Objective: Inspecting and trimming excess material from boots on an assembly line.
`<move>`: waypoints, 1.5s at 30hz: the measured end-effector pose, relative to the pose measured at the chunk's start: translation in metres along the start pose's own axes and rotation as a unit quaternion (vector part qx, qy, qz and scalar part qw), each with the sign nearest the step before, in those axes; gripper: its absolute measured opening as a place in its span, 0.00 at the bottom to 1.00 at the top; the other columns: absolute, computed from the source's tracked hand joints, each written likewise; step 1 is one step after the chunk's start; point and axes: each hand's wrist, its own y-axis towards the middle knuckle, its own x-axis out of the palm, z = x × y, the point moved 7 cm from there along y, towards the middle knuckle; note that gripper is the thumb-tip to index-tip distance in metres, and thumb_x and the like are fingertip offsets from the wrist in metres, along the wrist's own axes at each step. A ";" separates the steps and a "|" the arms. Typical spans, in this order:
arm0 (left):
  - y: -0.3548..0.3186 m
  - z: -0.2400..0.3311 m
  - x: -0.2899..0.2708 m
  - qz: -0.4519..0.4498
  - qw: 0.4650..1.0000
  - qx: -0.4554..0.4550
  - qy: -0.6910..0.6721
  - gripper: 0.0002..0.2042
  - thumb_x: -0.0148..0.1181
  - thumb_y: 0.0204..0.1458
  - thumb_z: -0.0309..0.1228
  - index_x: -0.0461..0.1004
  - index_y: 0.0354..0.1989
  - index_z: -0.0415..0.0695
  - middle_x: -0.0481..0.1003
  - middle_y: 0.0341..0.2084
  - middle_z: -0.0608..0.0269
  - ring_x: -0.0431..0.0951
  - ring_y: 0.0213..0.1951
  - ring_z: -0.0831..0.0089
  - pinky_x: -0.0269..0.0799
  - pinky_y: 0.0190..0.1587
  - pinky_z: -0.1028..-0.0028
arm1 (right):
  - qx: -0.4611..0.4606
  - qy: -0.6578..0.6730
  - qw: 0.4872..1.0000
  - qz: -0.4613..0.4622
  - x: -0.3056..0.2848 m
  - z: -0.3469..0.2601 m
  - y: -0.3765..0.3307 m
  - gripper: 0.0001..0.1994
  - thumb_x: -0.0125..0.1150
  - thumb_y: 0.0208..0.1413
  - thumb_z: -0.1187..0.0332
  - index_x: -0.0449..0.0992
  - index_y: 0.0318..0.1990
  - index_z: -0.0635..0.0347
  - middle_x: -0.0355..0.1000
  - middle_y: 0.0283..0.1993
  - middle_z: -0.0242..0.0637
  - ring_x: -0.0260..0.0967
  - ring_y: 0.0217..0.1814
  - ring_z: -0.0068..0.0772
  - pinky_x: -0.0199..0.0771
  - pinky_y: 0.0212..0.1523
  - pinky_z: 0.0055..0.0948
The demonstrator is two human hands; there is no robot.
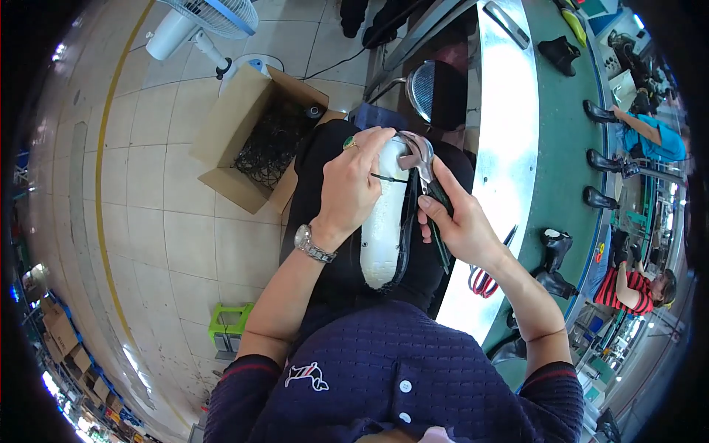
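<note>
A shoe [382,229] lies bottom up across my lap, its white underside showing and black upper material round its edges. My left hand [347,184] is closed round the far end of the shoe, its thumb by a thin black strip [389,178] that sticks out over the white surface. In my right hand [467,225] is a pair of shoemaker's pincers [419,153] with a metal head and dark green handles. The head rests at the shoe's far right edge. Whether the jaws grip the upper there, I cannot tell.
At left stands an open cardboard box [233,122] of black scraps, near a fan [214,18]. Red-handled scissors [484,283] lie on the metal bench [509,125] at right. Beyond it, a green belt [550,151] carries black boots; two people sit past that. A green stool [229,319] stands lower left.
</note>
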 end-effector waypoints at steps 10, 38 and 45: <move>-0.005 0.004 0.002 -0.071 0.990 0.059 0.104 0.27 0.54 0.39 0.14 0.72 0.53 0.43 0.72 0.54 0.47 0.79 0.41 0.54 0.76 0.45 0.65 | -0.127 -0.233 0.955 0.131 -0.041 -0.084 -0.010 0.30 0.53 0.63 0.71 0.49 0.71 0.57 0.74 0.26 0.45 0.76 0.26 0.38 0.76 0.34 0.35; -0.002 0.007 -0.008 -0.008 1.000 0.000 0.029 0.13 0.50 0.57 0.19 0.64 0.51 0.39 0.79 0.39 0.48 0.80 0.39 0.52 0.76 0.39 0.62 | -0.146 -0.297 0.930 0.159 -0.013 -0.019 0.004 0.35 0.55 0.60 0.73 0.46 0.73 0.49 0.74 0.27 0.47 0.75 0.26 0.45 0.76 0.31 0.41; 0.003 0.019 -0.002 -0.080 0.994 0.037 0.065 0.31 0.45 0.41 0.11 0.74 0.55 0.49 0.75 0.51 0.50 0.74 0.55 0.55 0.70 0.56 0.64 | 0.095 -0.161 0.900 0.395 -0.074 0.126 -0.036 0.33 0.55 0.61 0.65 0.49 0.71 0.54 0.74 0.42 0.60 0.75 0.43 0.58 0.72 0.47 0.48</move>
